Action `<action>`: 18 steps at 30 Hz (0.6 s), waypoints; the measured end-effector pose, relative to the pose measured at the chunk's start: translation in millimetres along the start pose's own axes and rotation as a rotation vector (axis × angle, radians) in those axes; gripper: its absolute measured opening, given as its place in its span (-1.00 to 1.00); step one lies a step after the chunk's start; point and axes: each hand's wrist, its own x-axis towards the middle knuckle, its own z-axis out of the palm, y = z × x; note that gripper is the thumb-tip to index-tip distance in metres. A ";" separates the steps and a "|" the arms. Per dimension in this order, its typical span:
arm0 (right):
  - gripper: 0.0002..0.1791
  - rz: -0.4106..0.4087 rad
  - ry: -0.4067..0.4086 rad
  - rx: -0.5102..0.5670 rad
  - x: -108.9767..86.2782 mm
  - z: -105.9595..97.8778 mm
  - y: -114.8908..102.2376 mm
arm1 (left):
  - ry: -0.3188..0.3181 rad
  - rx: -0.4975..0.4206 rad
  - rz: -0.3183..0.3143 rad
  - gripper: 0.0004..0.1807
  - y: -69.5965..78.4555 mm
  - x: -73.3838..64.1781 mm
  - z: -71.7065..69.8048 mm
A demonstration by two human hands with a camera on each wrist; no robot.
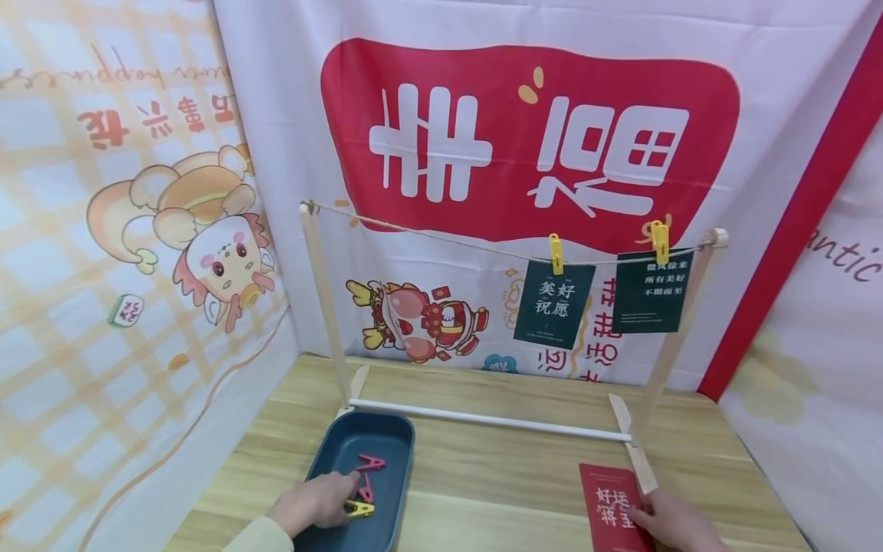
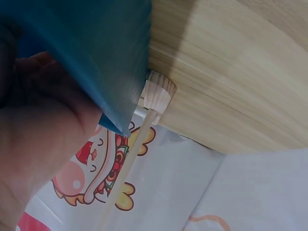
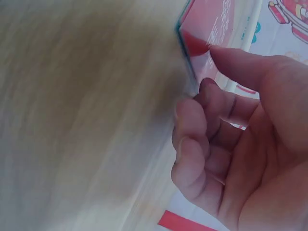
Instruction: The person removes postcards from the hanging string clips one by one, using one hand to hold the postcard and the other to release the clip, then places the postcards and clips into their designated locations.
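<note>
My left hand [image 1: 319, 498] reaches into a dark blue tray [image 1: 408, 468], its forefinger by two pink clothespins [image 1: 371, 462] and its thumb side close to a yellow clothespin [image 1: 362, 508]. In the left wrist view the tray's wall [image 2: 101, 53] hides those fingertips. At the right, a red card [image 1: 610, 502] with white writing lies on the table. My right hand [image 1: 679, 521] pinches its right edge, thumb on its face, as the right wrist view shows; the other fingers [image 3: 190, 159] are curled. A dark green edge shows under the red card.
Behind the tray stands a wooden frame [image 1: 324, 307] with a string across its top. Two dark green cards [image 1: 554, 307] hang from it by yellow clothespins [image 1: 556, 253]. A white bar [image 1: 490, 419] joins the frame's feet. Printed cloth [image 1: 276, 92] surrounds the table [image 1: 476, 491].
</note>
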 end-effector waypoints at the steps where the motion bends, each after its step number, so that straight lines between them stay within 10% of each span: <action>1: -0.59 -0.008 0.010 -0.025 -0.8 -0.2 -1.6 | 0.005 -0.008 0.007 -0.56 -0.4 -0.1 -0.1; 5: -0.67 -0.025 0.036 -0.068 -3.2 -1.1 -6.7 | 0.019 -0.045 0.048 -0.69 0.2 -1.3 -4.9; 11: -0.78 -0.062 0.029 0.003 -0.5 -4.2 -13.7 | 0.207 -0.172 0.312 -0.88 -2.1 9.6 -9.5; 18: -0.75 -0.271 0.021 0.138 -5.6 -18.6 -29.9 | 0.343 -0.297 0.464 -0.85 13.2 20.9 -21.6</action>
